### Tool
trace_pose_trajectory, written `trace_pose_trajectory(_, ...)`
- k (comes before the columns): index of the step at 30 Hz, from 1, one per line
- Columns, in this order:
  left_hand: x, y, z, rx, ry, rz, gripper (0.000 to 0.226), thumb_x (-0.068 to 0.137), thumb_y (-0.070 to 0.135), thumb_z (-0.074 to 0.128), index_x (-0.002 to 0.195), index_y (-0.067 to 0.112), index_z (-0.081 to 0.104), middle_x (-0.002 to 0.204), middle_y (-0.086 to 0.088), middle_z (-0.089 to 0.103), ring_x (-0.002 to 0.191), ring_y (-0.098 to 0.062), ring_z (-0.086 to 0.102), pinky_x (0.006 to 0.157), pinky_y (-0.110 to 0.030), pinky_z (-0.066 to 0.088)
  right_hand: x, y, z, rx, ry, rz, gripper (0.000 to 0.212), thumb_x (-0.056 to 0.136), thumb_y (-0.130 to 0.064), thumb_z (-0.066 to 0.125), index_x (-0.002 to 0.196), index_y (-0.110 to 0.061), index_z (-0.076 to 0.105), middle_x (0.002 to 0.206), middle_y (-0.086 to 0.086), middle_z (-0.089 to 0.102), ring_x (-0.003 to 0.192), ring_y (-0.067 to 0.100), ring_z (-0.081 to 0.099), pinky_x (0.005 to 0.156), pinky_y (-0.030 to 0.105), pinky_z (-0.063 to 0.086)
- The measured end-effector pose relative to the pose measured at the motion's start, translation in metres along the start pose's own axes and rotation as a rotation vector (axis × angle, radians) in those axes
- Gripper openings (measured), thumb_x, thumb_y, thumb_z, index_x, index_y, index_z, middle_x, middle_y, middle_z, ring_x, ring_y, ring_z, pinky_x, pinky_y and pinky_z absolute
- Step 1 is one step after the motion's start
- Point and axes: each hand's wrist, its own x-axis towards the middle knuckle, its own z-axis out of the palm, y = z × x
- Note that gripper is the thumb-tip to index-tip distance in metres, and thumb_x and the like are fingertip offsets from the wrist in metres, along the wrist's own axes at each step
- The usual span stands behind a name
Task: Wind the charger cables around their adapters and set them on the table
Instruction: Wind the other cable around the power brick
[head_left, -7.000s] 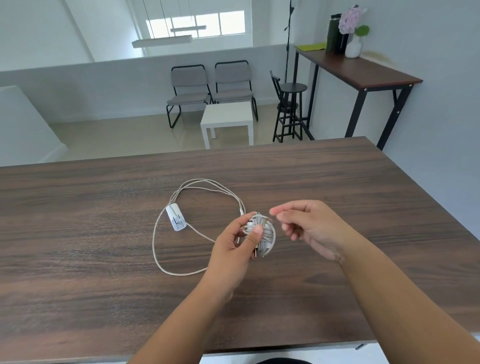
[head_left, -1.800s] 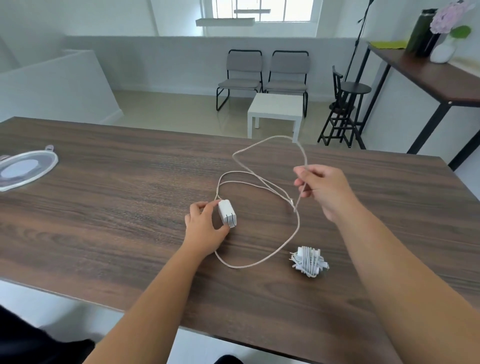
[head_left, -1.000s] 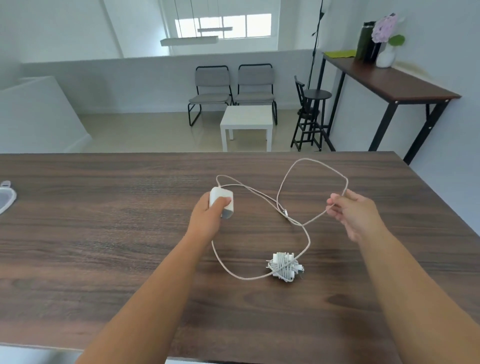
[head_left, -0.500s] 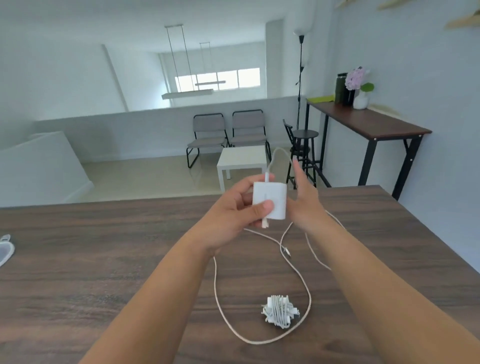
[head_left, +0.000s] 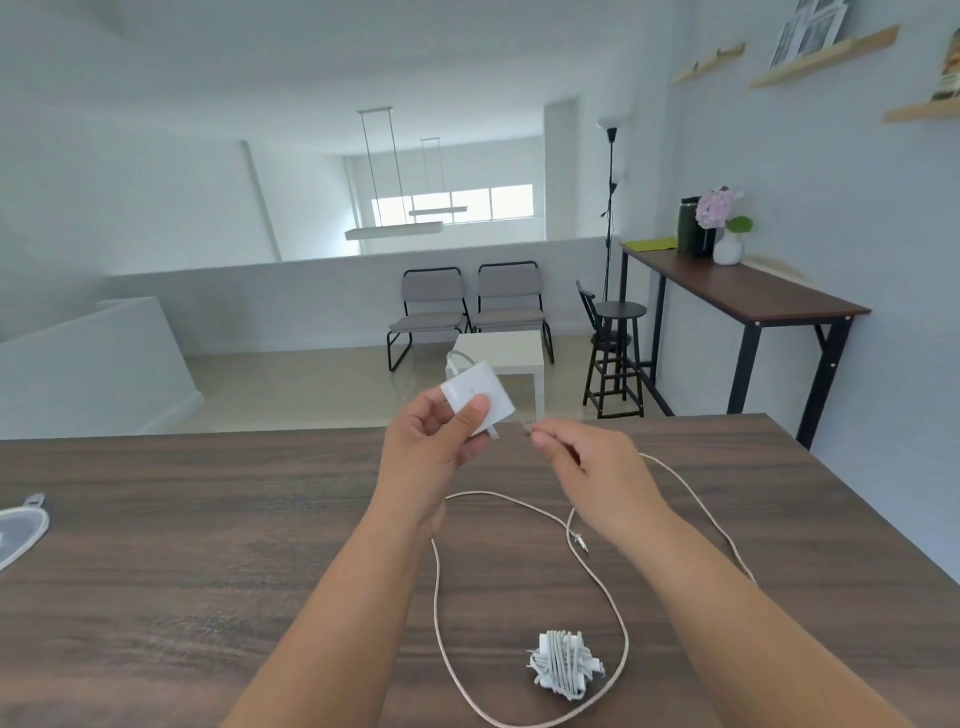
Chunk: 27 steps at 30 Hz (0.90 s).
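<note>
Adapter (head_left: 475, 397) gripped by left hand (head_left: 431, 457) — right hand (head_left: 592, 478) pinches cable (head_left: 613, 597).

Head view looks forward and slightly down, close over the table (head_left: 208, 519), edges seemingly warped.

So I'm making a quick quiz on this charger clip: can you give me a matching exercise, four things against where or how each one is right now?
Things:
1. white adapter
2. loose cable
3. wound charger
4. clear lid

States:
A. lying finished on the table, near edge
B. held up above the table in the left hand
C. at the table's far left edge, partly out of frame
D. pinched by the right hand, the rest looping over the table

Pairs: 1-B, 2-D, 3-A, 4-C
</note>
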Motion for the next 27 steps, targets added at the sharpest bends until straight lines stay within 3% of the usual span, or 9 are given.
trace_pose_trajectory(3, -0.001, -0.007, -0.006, 0.089, 0.101, 0.017, 0.025, 0.082, 0.015, 0.074, 0.106, 0.009, 0.068, 0.084, -0.003, 0.069, 0.074, -0.013, 0.069, 0.071, -0.027, 0.059, -0.010, -0.007, -0.002, -0.177, -0.137, -0.099, 0.025, 0.096, -0.036, 0.047, 0.113, -0.032, 0.065, 0.101, -0.013, 0.072, 0.094, 0.010, 0.063, 0.080, 0.030, 0.050)
trace_pose_trajectory(6, -0.004, -0.019, -0.013, 0.381, 0.174, 0.096, 0.030, 0.073, 0.031, 0.083, 0.099, 0.023, 0.070, 0.083, 0.002, 0.069, 0.069, -0.016, 0.071, 0.070, -0.035, 0.058, -0.017, -0.015, -0.005, -0.249, -0.231, -0.136, 0.019, 0.095, -0.037, 0.046, 0.102, -0.033, 0.063, 0.092, -0.012, 0.070, 0.089, 0.011, 0.062, 0.074, 0.030, 0.048)
trace_pose_trajectory(11, -0.023, -0.033, -0.017, 0.752, 0.022, 0.193, 0.025, 0.080, 0.037, 0.076, 0.103, 0.041, 0.066, 0.091, 0.011, 0.069, 0.066, 0.000, 0.062, 0.061, -0.012, 0.046, -0.013, -0.027, -0.029, -0.234, -0.246, -0.147, 0.018, 0.095, -0.036, 0.049, 0.099, -0.030, 0.065, 0.073, -0.014, 0.061, 0.070, 0.005, 0.052, 0.064, 0.027, 0.043)
trace_pose_trajectory(13, -0.031, -0.035, -0.017, 0.755, -0.101, 0.219, 0.026, 0.085, 0.034, 0.071, 0.103, 0.051, 0.062, 0.095, 0.008, 0.067, 0.073, -0.005, 0.065, 0.064, -0.014, 0.047, -0.008, -0.027, -0.040, -0.217, -0.278, -0.137, 0.017, 0.095, -0.037, 0.050, 0.097, -0.031, 0.066, 0.061, -0.013, 0.053, 0.058, 0.002, 0.044, 0.056, 0.024, 0.037)
trace_pose_trajectory(16, -0.042, -0.034, -0.014, 0.659, -0.190, 0.191, 0.027, 0.090, 0.032, 0.064, 0.106, 0.053, 0.060, 0.096, 0.000, 0.064, 0.073, -0.005, 0.064, 0.064, -0.015, 0.048, -0.006, -0.025, -0.050, -0.168, -0.334, -0.120, 0.016, 0.094, -0.039, 0.052, 0.093, -0.032, 0.066, 0.061, -0.005, 0.059, 0.054, 0.007, 0.048, 0.056, 0.027, 0.040)
trace_pose_trajectory(21, -0.054, -0.035, -0.015, 0.573, -0.299, 0.113, 0.028, 0.088, 0.042, 0.063, 0.116, 0.038, 0.065, 0.098, 0.001, 0.065, 0.076, -0.002, 0.061, 0.069, -0.020, 0.050, -0.006, -0.017, -0.053, -0.053, -0.312, -0.095, 0.012, 0.090, -0.039, 0.058, 0.084, -0.033, 0.066, 0.064, 0.001, 0.063, 0.053, 0.009, 0.047, 0.057, 0.029, 0.042)
trace_pose_trajectory(24, -0.060, -0.035, -0.021, 0.480, -0.368, 0.055, 0.038, 0.082, 0.045, 0.065, 0.117, 0.029, 0.068, 0.103, -0.001, 0.071, 0.084, -0.012, 0.060, 0.076, -0.026, 0.051, -0.008, -0.012, -0.050, 0.092, -0.358, -0.062, 0.012, 0.089, -0.035, 0.061, 0.079, -0.030, 0.066, 0.068, 0.003, 0.064, 0.059, 0.017, 0.050, 0.060, 0.029, 0.042)
trace_pose_trajectory(27, -0.065, -0.032, -0.026, 0.315, -0.427, 0.024, 0.038, 0.081, 0.038, 0.067, 0.114, 0.019, 0.069, 0.104, -0.011, 0.070, 0.087, -0.022, 0.059, 0.074, -0.028, 0.050, -0.011, -0.007, -0.044, 0.191, -0.356, -0.052, 0.018, 0.093, -0.027, 0.058, 0.076, -0.031, 0.063, 0.069, 0.002, 0.061, 0.062, 0.009, 0.047, 0.063, 0.027, 0.040)
